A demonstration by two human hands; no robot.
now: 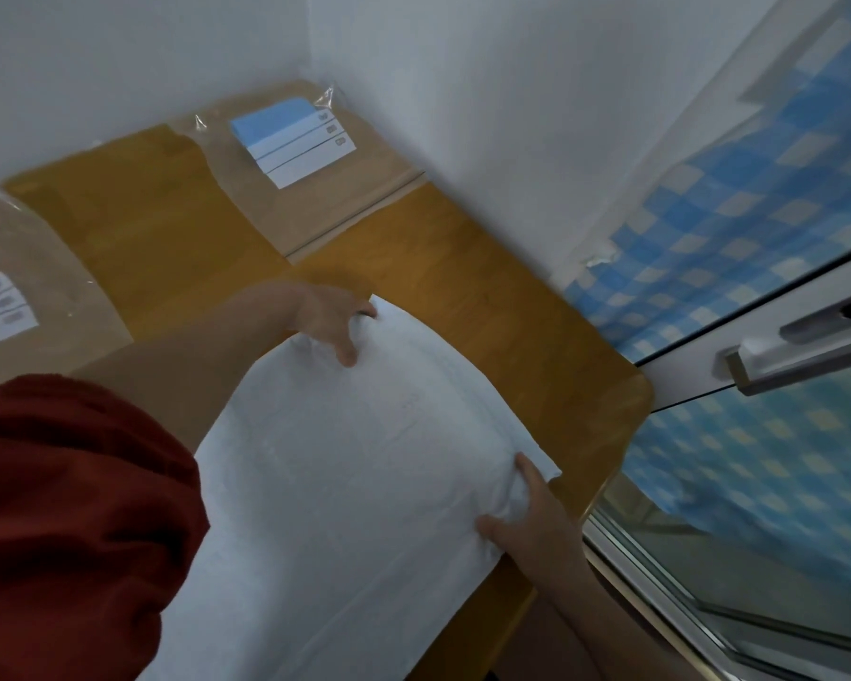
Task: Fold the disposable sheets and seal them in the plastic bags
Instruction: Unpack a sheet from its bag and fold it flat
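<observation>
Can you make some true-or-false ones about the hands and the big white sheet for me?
1. The left hand and right hand both grip the white sheet. True.
2. A plastic bag with a blue-and-white label lies at the far corner. True.
3. The white sheet is inside the plastic bag. False: it lies out on the wooden table.
4. The sleeve is green. False: it is red.

Loose, rumpled dark-red sleeve (70, 508) on the left arm — left hand (332, 319), right hand (531, 516) bare.
</observation>
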